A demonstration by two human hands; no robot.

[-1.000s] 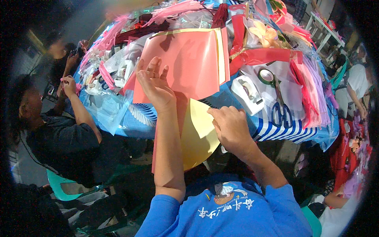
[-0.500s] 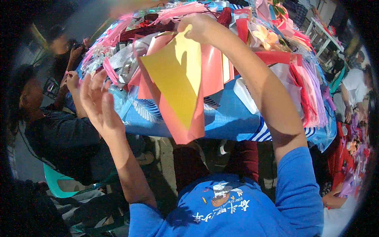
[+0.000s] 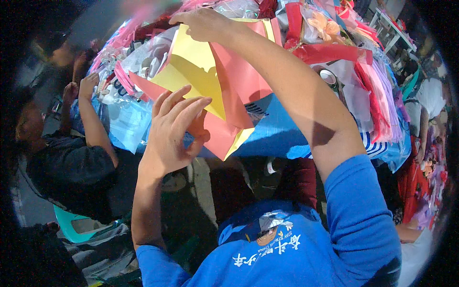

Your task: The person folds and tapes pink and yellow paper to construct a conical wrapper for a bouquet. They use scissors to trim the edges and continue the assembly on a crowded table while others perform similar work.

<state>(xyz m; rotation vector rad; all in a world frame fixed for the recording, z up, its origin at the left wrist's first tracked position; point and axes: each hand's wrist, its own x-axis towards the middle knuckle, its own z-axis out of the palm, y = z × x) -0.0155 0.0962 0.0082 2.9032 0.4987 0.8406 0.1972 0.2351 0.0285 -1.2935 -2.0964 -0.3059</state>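
Observation:
In front of me a yellow-and-pink sheet of wrapping paper [image 3: 196, 60] hangs folded, with its yellow side showing and points toward my body. My right hand [image 3: 203, 25] reaches across from the right and grips its upper edge. My left hand [image 3: 174, 129] is at the lower left of the paper, fingers apart and slightly bent, overlapping the paper's edge; it holds nothing that I can see. More pink paper [image 3: 241, 79] lies behind and to the right of the folded sheet.
A blue patterned cloth [image 3: 282, 126] covers the table. Pink and purple strips [image 3: 382, 105], a red ribbon band [image 3: 330, 55], a tape roll [image 3: 328, 75] and a peach flower [image 3: 324, 25] crowd it. A person in dark clothes [image 3: 71, 172] sits at the left, by a green chair [image 3: 71, 225].
My right hand has moved left with the top of the sheet, which has turned and folded. My left hand has come right and nearer to me, up against the paper.

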